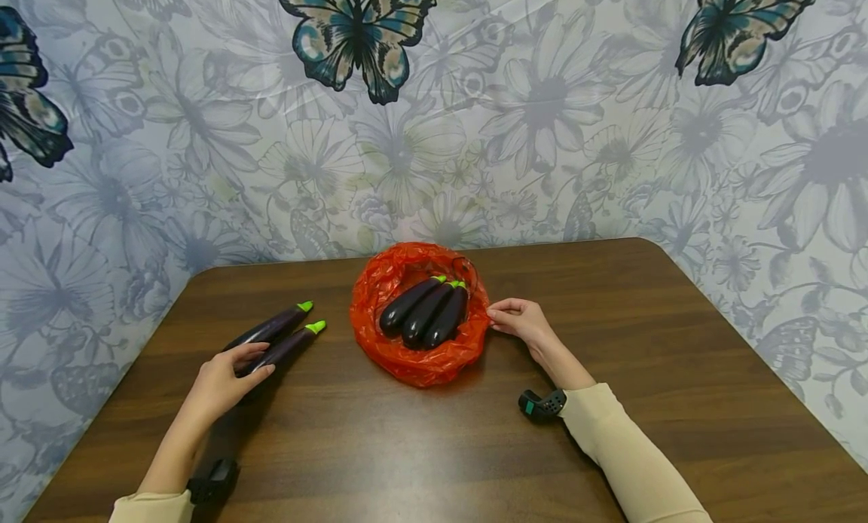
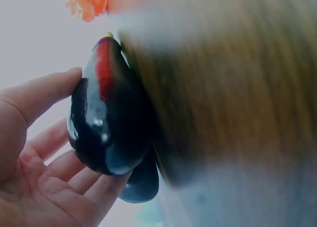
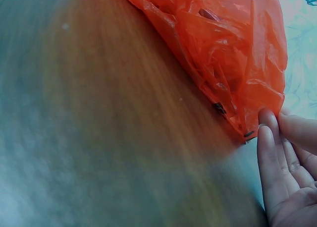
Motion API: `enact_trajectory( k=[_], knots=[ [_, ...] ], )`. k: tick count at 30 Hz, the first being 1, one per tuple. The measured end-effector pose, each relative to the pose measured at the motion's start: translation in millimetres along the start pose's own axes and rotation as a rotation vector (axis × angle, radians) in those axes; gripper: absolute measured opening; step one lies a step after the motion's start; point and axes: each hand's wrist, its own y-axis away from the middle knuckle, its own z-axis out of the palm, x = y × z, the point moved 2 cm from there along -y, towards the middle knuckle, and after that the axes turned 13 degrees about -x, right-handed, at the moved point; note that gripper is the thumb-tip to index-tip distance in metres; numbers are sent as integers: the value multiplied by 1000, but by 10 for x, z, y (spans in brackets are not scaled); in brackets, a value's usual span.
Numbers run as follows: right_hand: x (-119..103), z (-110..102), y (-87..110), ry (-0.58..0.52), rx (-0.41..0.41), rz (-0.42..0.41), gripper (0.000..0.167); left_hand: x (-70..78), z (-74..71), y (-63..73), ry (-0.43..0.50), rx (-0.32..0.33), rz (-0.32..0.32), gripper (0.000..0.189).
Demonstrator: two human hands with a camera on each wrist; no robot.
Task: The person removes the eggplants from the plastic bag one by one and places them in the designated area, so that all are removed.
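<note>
At the table's left, my left hand (image 1: pixel 220 380) grips the nearer of two dark eggplants (image 1: pixel 290 348), thumb on one side and fingers on the other. The farther eggplant (image 1: pixel 267 328) lies alongside, partly behind the fingers. The left wrist view shows the held eggplant (image 2: pixel 119 118) close up, with the second eggplant's rounded end (image 2: pixel 143 185) below it. In the middle sits a red plastic bag (image 1: pixel 373 353), its rim spread wide round three eggplants (image 1: pixel 427 312) with green stems. My right hand (image 1: pixel 527 324) pinches the bag's right edge between thumb and fingers.
The brown wooden table (image 1: pixel 380 448) ends at the back against a flowered wall covering (image 1: pixel 542 131) with butterflies. A dark band with a small device (image 1: pixel 542 405) is on the right wrist, and another (image 1: pixel 213 481) on the left.
</note>
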Motion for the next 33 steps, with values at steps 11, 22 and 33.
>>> enact_trajectory(
  k=[11,22,33],
  knots=[
    [-10,-3,16,-5,-12,-2,19,-28,-18,2,-18,25,-10,46],
    [-10,-6,18,-16,-12,-6,12,-44,-65,42,5,-6,-25,53],
    [-11,11,23,-15,1,4,11,18,-192,155,47,28,-19,50]
  ],
)
